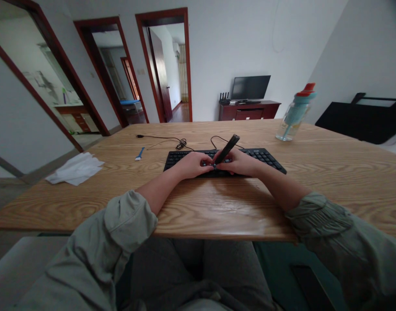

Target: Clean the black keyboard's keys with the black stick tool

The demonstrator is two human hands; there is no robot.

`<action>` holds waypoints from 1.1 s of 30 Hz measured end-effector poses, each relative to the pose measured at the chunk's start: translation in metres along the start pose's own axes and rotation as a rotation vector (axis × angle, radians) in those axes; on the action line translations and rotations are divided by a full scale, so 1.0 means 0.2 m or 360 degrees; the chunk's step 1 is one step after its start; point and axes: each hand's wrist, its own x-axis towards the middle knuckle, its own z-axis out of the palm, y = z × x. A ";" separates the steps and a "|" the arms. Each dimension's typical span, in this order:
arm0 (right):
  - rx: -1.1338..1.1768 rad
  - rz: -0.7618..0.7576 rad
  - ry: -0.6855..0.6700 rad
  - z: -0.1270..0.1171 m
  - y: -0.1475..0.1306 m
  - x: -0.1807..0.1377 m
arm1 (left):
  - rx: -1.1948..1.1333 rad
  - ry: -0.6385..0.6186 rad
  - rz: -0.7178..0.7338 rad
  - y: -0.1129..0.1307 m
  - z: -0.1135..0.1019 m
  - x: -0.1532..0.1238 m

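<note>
A black keyboard [265, 156] lies on the wooden table [330, 172], its cable running back to the left. Both hands rest on its front middle. My right hand [239, 163] is closed round a black stick-shaped tool [228, 147] that slants up and to the right, its lower tip down among the keys. My left hand [193, 165] lies on the keys with curled fingers, its fingertips touching the keys beside the tool's tip. What the left fingers pinch, if anything, is hidden.
A teal water bottle with a red cap [295, 113] stands at the back right of the table. White tissues [76, 168] lie at the left edge, and a small blue tool [140, 153] lies near the coiled cable [181, 142]. Behind are doorways and a TV cabinet [249, 110].
</note>
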 end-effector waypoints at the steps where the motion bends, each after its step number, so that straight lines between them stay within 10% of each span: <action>1: -0.0008 0.0003 0.0004 0.00 0.00 0.00 | 0.0020 0.0004 0.0013 -0.01 0.00 0.00; 18: -0.0010 0.0004 0.0227 0.05 0.03 0.01 | 0.0306 -0.0129 0.0112 -0.03 0.00 -0.01; 33: -0.0164 -0.0223 0.0122 0.04 0.03 0.04 | -0.0343 0.0250 -0.0109 0.01 -0.06 -0.01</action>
